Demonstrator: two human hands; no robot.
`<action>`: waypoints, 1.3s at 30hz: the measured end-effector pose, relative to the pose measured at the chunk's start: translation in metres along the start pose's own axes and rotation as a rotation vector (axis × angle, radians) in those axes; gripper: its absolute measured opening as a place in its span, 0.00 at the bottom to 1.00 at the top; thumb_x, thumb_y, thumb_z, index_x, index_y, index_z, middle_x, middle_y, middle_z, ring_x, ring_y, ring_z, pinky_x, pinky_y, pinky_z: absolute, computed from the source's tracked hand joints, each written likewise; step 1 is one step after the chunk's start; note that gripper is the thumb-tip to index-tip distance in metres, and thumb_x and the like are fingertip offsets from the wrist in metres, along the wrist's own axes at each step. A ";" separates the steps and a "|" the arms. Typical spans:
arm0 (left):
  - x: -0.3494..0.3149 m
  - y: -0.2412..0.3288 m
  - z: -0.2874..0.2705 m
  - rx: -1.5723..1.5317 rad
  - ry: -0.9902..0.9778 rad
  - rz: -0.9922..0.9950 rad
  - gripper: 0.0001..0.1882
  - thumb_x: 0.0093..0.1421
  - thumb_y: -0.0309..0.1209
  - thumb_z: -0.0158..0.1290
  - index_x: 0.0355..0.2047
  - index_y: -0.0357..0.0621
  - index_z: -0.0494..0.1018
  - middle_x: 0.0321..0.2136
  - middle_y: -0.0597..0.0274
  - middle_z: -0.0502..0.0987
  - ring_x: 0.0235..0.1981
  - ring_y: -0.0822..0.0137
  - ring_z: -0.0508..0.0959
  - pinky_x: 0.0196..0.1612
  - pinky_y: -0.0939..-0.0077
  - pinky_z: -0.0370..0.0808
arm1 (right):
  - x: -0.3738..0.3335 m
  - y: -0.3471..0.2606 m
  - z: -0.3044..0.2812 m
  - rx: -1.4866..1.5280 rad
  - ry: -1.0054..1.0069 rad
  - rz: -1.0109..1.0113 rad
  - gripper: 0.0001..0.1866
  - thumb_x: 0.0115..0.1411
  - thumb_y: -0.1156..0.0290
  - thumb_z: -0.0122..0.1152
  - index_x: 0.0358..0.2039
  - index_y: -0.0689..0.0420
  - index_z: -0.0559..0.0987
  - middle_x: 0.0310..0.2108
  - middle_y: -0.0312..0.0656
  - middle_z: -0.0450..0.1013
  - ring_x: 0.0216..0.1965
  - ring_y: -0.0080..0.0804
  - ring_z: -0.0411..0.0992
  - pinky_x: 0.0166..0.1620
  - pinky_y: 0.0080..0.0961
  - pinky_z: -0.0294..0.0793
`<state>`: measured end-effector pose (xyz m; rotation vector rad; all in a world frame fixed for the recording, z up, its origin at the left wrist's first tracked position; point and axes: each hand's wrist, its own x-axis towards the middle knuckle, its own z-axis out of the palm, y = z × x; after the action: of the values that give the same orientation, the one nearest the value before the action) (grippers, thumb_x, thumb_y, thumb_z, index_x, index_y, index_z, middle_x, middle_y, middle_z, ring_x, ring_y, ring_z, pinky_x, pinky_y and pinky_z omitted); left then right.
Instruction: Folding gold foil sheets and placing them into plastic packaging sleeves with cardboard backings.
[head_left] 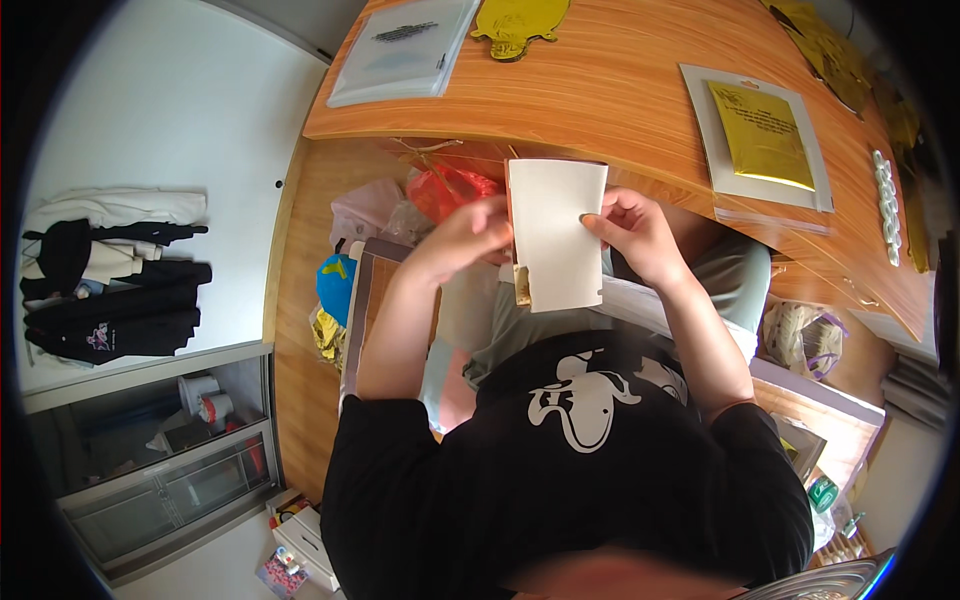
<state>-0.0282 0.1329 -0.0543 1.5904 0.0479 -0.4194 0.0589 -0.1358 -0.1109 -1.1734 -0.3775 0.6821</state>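
Observation:
Above my lap, in front of the table's near edge, is an upright white rectangular card (557, 235). Its broad face is plain white, and a small gold-coloured bit (522, 285) shows at its lower left corner. My right hand (637, 235) grips the card's right edge, thumb on the front and fingers behind. At the opposite edge, my left hand (470, 238) has its fingers closed against the card; some fingertips are hidden there.
The wooden table (600, 100) carries a clear plastic pack (405, 50), a gold foil piece (520, 25), a white card with gold sheet (762, 135) and a white chain-like strip (886, 205). Bags, including a red bag (450, 185), lie under it. Clothes (120, 275) hang at left.

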 end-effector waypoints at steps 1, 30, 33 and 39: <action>-0.003 -0.011 0.007 -0.001 0.001 -0.001 0.36 0.66 0.49 0.59 0.65 0.37 0.66 0.53 0.56 0.79 0.54 0.69 0.79 0.56 0.72 0.76 | -0.002 -0.001 0.003 0.001 -0.001 0.001 0.06 0.66 0.74 0.66 0.41 0.61 0.80 0.36 0.32 0.80 0.36 0.16 0.76 0.39 0.17 0.76; -0.010 -0.035 0.023 -0.818 -0.158 -0.382 0.39 0.69 0.59 0.50 0.63 0.34 0.68 0.48 0.60 0.81 0.42 0.71 0.83 0.42 0.78 0.82 | -0.016 -0.024 0.001 -0.476 -0.228 -0.186 0.19 0.55 0.92 0.56 0.39 0.57 0.88 0.63 0.52 0.72 0.59 0.40 0.76 0.58 0.32 0.76; -0.007 -0.058 0.020 -0.403 -0.034 -0.369 0.30 0.66 0.48 0.60 0.58 0.36 0.71 0.47 0.61 0.82 0.42 0.71 0.83 0.43 0.77 0.82 | -0.014 -0.023 0.005 -0.538 -0.256 -0.205 0.20 0.54 0.93 0.56 0.39 0.57 0.88 0.64 0.54 0.71 0.60 0.42 0.76 0.57 0.33 0.76; -0.001 -0.042 0.026 -0.309 0.154 -0.216 0.16 0.64 0.33 0.63 0.48 0.37 0.78 0.38 0.62 0.83 0.38 0.73 0.83 0.40 0.78 0.81 | -0.014 0.000 -0.002 0.185 -0.085 0.009 0.21 0.61 0.90 0.54 0.53 0.63 0.81 0.57 0.51 0.76 0.55 0.37 0.78 0.57 0.34 0.76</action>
<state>-0.0473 0.1112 -0.0944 1.3128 0.3879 -0.4329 0.0497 -0.1465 -0.1102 -0.9733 -0.3722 0.7602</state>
